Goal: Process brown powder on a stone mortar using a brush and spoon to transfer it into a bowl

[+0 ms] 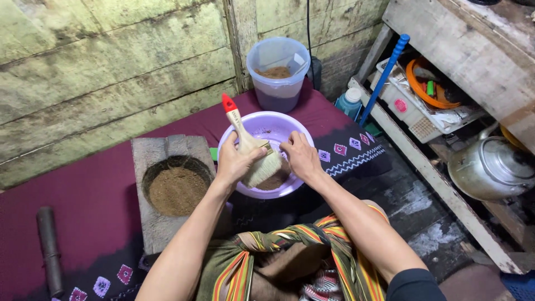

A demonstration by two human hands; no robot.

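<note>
My left hand grips a paint-style brush with a pale wooden handle and red tip; its bristles rest inside a lilac plastic bowl over a small heap of brown powder. On the bowl's right side, my right hand rests with fingers curled down into it, next to the bristles. The bowl sits on a dark maroon cloth in front of my lap.
Left of the bowl stands a stone mortar filled with brown powder. A dark pestle lies at far left. A clear tub with powder stands behind. A kettle, a blue-handled stick and a white basket are at right.
</note>
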